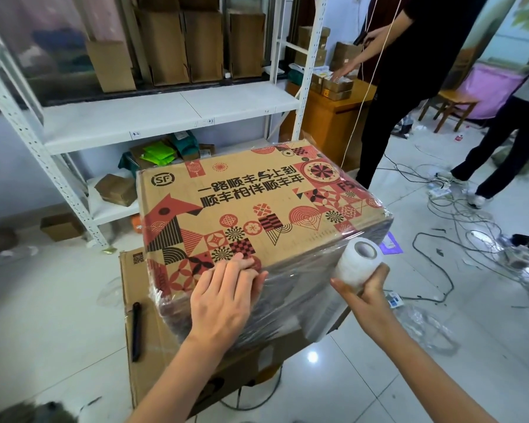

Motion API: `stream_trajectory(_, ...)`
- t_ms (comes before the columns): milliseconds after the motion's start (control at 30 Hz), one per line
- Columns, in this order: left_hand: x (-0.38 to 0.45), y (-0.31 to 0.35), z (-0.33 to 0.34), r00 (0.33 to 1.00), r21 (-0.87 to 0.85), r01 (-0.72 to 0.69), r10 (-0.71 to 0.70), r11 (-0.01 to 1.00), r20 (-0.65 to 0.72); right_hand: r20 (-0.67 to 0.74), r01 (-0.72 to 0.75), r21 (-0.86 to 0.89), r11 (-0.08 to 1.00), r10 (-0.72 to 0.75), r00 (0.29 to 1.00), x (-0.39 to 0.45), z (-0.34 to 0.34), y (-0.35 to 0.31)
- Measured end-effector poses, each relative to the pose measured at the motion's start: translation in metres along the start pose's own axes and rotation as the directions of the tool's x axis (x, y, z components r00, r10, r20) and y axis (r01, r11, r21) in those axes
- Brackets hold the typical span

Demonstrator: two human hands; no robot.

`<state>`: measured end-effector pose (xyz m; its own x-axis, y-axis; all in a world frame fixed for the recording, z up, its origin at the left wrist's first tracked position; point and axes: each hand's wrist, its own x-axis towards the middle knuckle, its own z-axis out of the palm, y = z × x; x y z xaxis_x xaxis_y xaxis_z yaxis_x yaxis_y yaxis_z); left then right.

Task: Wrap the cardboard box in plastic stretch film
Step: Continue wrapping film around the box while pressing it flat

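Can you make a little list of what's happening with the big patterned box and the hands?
Box: printed cardboard box, sitting on a plain cardboard box
Wrap: stretch film covers the near side; top mostly bare
Left hand: flat on the box's near top edge
Right hand: grips the film roll
Beside it: black pen-like tool on the lower box
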<state>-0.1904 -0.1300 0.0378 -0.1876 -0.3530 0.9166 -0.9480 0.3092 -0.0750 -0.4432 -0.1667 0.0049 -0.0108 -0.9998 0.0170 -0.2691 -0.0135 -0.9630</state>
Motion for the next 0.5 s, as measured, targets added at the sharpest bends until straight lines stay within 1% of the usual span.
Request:
stream_trajectory(133, 0.001, 0.001, 0.002, 1.000, -0.011, -0.007, 0.006, 1.000, -0.011, -0.079, 0.016, -0.011, 1.000, -0.017, 0.997, 0.005, 0.004, -0.006)
stream_trajectory(267, 0.000, -0.002, 0.006, 1.000, -0.002, -0.009, 0.009, 1.000, -0.025, -0.219, 0.008, -0.069, 0.998, -0.023, 0.976, 0.012, 0.014, -0.001)
stream_trajectory(367, -0.002, -0.004, 0.007, 1.000, 0.039, -0.020, 0.020, 0.999, 0.001, -0.243, 0.016, -0.084, 0.996, -0.036, 0.969, 0.015, 0.019, -0.002)
stream_trajectory(500, -0.001, -0.002, 0.006, 1.000, 0.065, -0.006, 0.006, 0.998, 0.007, -0.232, 0.064, -0.099, 0.993, -0.085, 0.969, 0.016, 0.018, -0.005)
